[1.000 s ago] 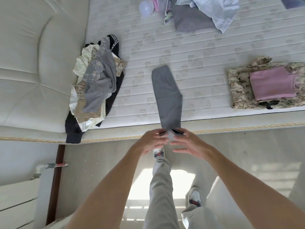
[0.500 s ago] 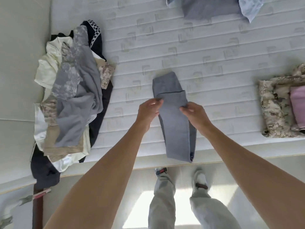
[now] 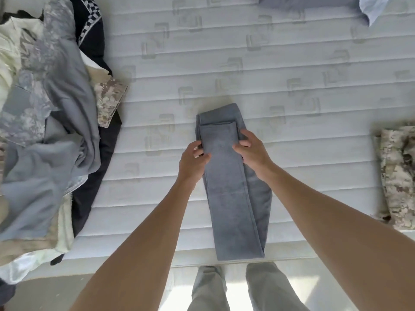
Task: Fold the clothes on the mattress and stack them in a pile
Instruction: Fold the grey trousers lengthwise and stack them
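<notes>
Clothes waiting to be folded lie in a loose heap (image 3: 51,122) at the left of the mattress (image 3: 280,70), grey, cream, camouflage and dark pieces tangled together, so much of the job is left. Near the front edge, in the middle, the grey trousers (image 3: 233,194) lie flat as a long narrow strip; half a second ago their near end had just been carried up over the far part, and now that upper layer rests settled with its far edge a little short of the lower layer's end. The left hand (image 3: 193,160) pinches the left edge of the strip between curled fingers and thumb, and the right hand (image 3: 252,151) grips the right edge opposite it in the same way. Both hands have slid a little toward the person since then, which suggests the first fold is done and they are taking hold for a second one to shorten the strip. At the far right a folded camouflage garment (image 3: 397,173) sits at the frame edge, probably the pile where the trousers should go. More loose clothes (image 3: 314,5) show along the top edge.
</notes>
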